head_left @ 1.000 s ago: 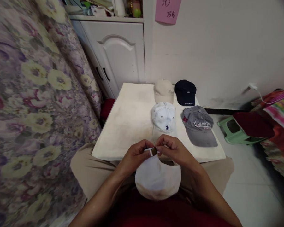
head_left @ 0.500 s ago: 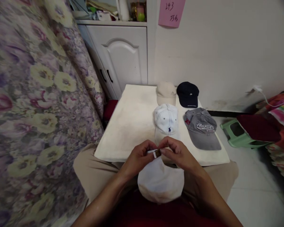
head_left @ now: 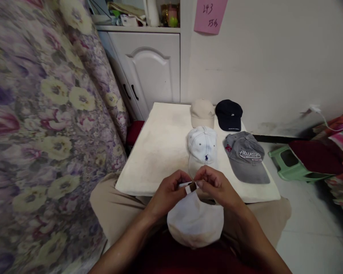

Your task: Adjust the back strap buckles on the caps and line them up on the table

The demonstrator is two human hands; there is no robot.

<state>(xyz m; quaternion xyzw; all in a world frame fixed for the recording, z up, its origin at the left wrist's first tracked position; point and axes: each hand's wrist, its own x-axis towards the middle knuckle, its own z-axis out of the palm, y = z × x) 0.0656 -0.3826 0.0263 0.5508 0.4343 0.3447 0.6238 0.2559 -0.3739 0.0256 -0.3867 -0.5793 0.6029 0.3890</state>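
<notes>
A white cap point(head_left: 196, 220) with brownish stains rests over my lap, its back opening facing the table. My left hand point(head_left: 171, 192) pinches the cap's back strap, beside a small white tag and a brownish metal-looking buckle point(head_left: 192, 187). My right hand point(head_left: 213, 184) grips the other side of the strap, its fingertips close to the left ones. Just beyond my fingers lies a pale blue cap point(head_left: 201, 144) with a dark rider logo. To its right sits a grey cap point(head_left: 246, 156) lettered "Always".
A beige cap point(head_left: 202, 113) and a navy cap point(head_left: 229, 114) lie at the back of the cream-covered table point(head_left: 148, 152). A floral curtain point(head_left: 57, 133) hangs at left, near a white cabinet point(head_left: 148, 68). On the right stands a green stool point(head_left: 288, 163).
The view has shifted slightly, so everything sits a little further right. Both hands keep their hold on the white cap's strap, with hardly any finger movement.
</notes>
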